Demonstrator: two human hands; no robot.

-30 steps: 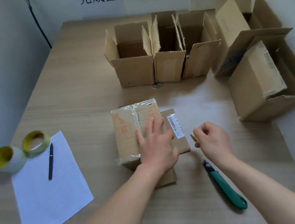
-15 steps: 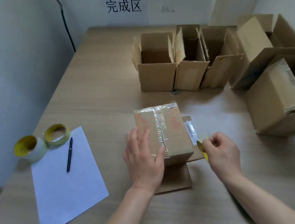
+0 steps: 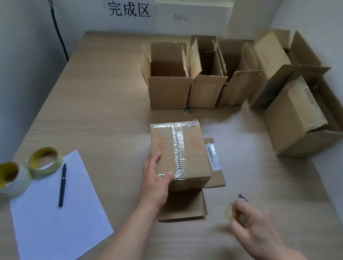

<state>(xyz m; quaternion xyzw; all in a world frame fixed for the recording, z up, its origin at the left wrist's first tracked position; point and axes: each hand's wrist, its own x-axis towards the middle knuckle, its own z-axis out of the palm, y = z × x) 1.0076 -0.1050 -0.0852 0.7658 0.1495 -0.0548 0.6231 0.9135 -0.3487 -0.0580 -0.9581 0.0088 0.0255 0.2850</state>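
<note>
One taped box (image 3: 179, 150) is seen in the middle of the frame, stood on a flattened carton (image 3: 183, 205) on the bench (image 3: 99, 122). Its near left corner is held in the grip of the left hand (image 3: 157, 183), with the thumb laid on the top and the fingers set against the left side. A small yellowish scrap (image 3: 229, 213), blurred, is pinched by the right hand (image 3: 255, 232) at the lower right, well apart from the box.

Two tape rolls (image 3: 8, 180) (image 3: 46, 160) sat left of frame, touching a white paper sheet (image 3: 54, 230) with a black pen (image 3: 62, 185) on it. Three open empty boxes (image 3: 170, 94) stood in a row at upper centre. Two bigger open boxes (image 3: 293, 126) were at right. A wall sign (image 3: 129, 9) was at top.
</note>
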